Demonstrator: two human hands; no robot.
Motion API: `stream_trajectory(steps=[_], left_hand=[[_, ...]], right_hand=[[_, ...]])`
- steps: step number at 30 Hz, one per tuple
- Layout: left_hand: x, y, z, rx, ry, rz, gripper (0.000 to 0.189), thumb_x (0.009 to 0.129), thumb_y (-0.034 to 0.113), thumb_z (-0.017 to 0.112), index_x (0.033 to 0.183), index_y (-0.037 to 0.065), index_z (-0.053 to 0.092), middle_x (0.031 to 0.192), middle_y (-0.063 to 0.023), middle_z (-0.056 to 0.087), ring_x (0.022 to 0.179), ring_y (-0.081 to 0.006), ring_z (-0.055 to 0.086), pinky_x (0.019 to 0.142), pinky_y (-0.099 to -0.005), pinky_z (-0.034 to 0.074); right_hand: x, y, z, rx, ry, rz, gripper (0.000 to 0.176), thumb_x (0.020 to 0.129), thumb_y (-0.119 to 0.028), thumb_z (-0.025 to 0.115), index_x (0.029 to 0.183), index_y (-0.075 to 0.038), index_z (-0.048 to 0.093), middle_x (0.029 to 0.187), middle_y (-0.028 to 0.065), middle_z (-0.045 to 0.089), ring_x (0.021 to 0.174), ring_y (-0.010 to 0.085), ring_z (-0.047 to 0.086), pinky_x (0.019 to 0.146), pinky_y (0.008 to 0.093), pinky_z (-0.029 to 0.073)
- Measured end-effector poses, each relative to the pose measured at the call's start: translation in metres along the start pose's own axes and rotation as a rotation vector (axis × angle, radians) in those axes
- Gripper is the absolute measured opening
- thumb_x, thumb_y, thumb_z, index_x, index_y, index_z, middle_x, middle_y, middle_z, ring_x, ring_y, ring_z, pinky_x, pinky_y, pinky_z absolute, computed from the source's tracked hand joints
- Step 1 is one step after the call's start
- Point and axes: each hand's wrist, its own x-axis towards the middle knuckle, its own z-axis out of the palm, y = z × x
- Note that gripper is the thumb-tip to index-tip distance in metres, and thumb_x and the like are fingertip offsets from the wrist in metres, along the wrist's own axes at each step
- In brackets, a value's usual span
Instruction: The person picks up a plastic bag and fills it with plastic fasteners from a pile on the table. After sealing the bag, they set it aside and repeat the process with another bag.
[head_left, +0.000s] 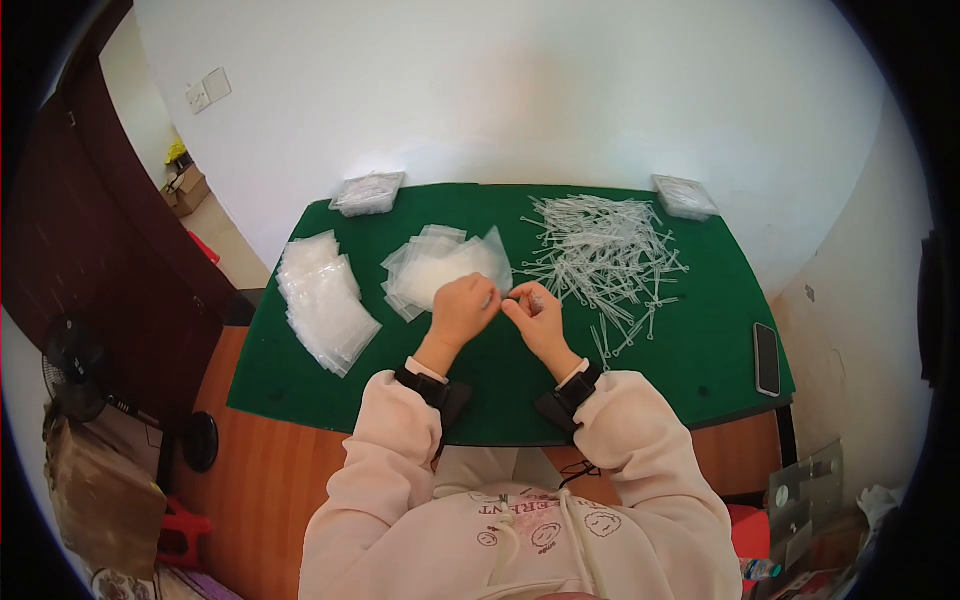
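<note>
My left hand (466, 314) is closed, its fingertips pinching a clear plastic bag (494, 258) that stands up behind the knuckles. Close beside it, my right hand (538, 324) is curled, thumb and fingers nearly meeting the left fingertips. Something small and pale shows inside the right fingers, too small to name. Beyond the left hand lies a loose stack of clear zip bags (425, 262). A large heap of thin, pale wire-like sticks with looped ends (600, 245) spreads beyond the right hand. A few stray sticks (613, 342) lie nearer me.
More clear bags (322, 300) overlap at the left of the green table (330, 395). Filled clear packs stand at the back left (367, 194) and back right (685, 197). A phone (766, 359) lies near the right edge. A wall (520, 90) rises behind the table.
</note>
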Motion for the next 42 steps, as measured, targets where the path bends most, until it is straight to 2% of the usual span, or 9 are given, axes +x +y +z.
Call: stream_trajectory(steps=[4,9,12,15,27,33,37,42], left_hand=[[-0.001,0.018,0.007,-0.081,-0.017,0.104,0.017,0.067,0.011,0.063,0.064,0.008,0.046,0.063,-0.006,0.05,0.055,-0.0248,0.053,0.046,-0.0356,0.041],[-0.002,0.018,0.005,-0.069,-0.003,0.042,0.012,0.066,0.009,0.062,0.072,0.008,0.052,0.064,-0.0058,0.05,0.054,-0.0245,0.053,0.045,-0.0341,0.042],[-0.002,0.02,0.005,-0.121,0.033,-0.03,0.014,0.066,0.006,0.063,0.077,0.008,0.056,0.064,-0.0054,0.051,0.052,-0.024,0.053,0.045,-0.0324,0.042],[-0.001,0.022,0.004,-0.117,0.04,0.05,0.019,0.066,0.004,0.062,0.083,0.008,0.057,0.066,-0.0058,0.051,0.052,-0.0244,0.053,0.044,-0.0321,0.042],[-0.002,0.023,0.004,-0.129,0.033,0.305,0.021,0.066,0.0,0.059,0.086,0.006,0.059,0.068,-0.0054,0.052,0.057,-0.0233,0.054,0.048,-0.0318,0.043],[-0.001,0.029,0.004,-0.138,0.057,0.329,0.021,0.066,0.001,0.058,0.086,0.006,0.059,0.07,-0.0049,0.052,0.059,-0.0222,0.054,0.049,-0.0306,0.043],[0.0,0.032,0.005,-0.151,0.087,0.392,0.022,0.066,0.002,0.057,0.088,0.006,0.057,0.075,-0.0045,0.052,0.062,-0.0211,0.055,0.051,-0.029,0.044],[-0.001,0.03,0.001,-0.12,0.093,0.389,0.021,0.066,0.002,0.057,0.087,0.006,0.058,0.076,-0.0035,0.054,0.061,-0.0199,0.054,0.05,-0.0287,0.044]], right_hand=[[0.003,0.01,0.003,0.04,0.089,-0.039,0.013,0.077,-0.008,0.065,0.08,-0.004,0.053,0.06,-0.0055,0.043,0.054,0.0,0.035,0.047,0.0164,0.027],[0.004,0.02,0.004,0.133,0.071,-0.022,0.011,0.079,-0.007,0.062,0.079,-0.004,0.052,0.062,-0.0049,0.045,0.056,0.0,0.037,0.048,0.0166,0.029],[0.003,0.021,-0.001,-0.011,0.074,-0.009,0.01,0.079,-0.006,0.061,0.078,-0.003,0.051,0.063,-0.0051,0.045,0.056,0.0004,0.038,0.048,0.0166,0.031],[0.003,0.021,-0.002,0.005,0.073,-0.024,0.009,0.08,-0.007,0.06,0.078,-0.003,0.051,0.063,-0.0052,0.046,0.056,0.0006,0.038,0.048,0.0169,0.031],[0.005,0.026,-0.002,-0.074,0.066,-0.023,0.008,0.08,-0.007,0.058,0.08,-0.001,0.053,0.062,-0.0046,0.047,0.055,0.0013,0.038,0.048,0.0177,0.031],[0.006,0.026,-0.004,-0.131,0.126,-0.032,0.008,0.079,-0.007,0.057,0.081,-0.001,0.054,0.062,-0.0038,0.048,0.055,0.0024,0.04,0.048,0.0189,0.033],[0.007,0.019,0.002,-0.004,0.144,-0.152,0.007,0.078,-0.008,0.057,0.08,-0.001,0.054,0.061,-0.0027,0.049,0.056,0.0031,0.042,0.05,0.0197,0.035],[0.007,0.017,-0.004,-0.212,0.135,-0.114,0.008,0.077,-0.008,0.059,0.079,-0.002,0.054,0.06,-0.001,0.05,0.055,0.0037,0.043,0.049,0.0209,0.037]])
